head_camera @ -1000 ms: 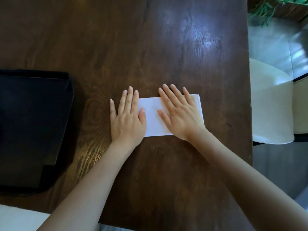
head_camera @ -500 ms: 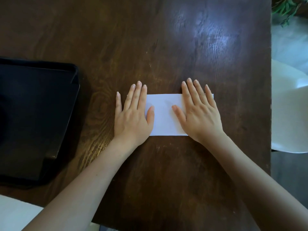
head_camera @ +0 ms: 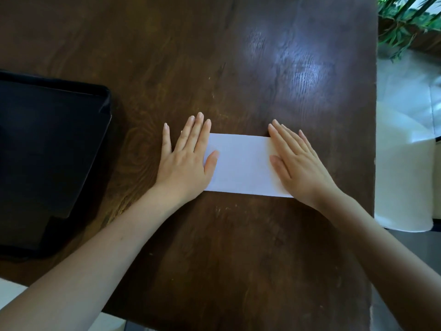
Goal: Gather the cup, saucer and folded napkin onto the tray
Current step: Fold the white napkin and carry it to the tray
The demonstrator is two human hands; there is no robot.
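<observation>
A white napkin (head_camera: 241, 163), folded into a long rectangle, lies flat on the dark wooden table (head_camera: 214, 56). My left hand (head_camera: 186, 161) rests flat on its left end, fingers spread, and my right hand (head_camera: 298, 163) lies flat on its right end. Neither hand grips anything. A black tray (head_camera: 47, 151) sits on the table to the left, with nothing visible in it. No cup or saucer is in view.
The table's right edge runs close beside my right hand. Past it stands a white chair (head_camera: 403, 175), and a green plant (head_camera: 405, 17) shows at the top right. A pale surface (head_camera: 9, 292) shows at the bottom left corner.
My hands have slid apart along the napkin towards its two ends, so more of its white middle shows. The view has shifted slightly.
</observation>
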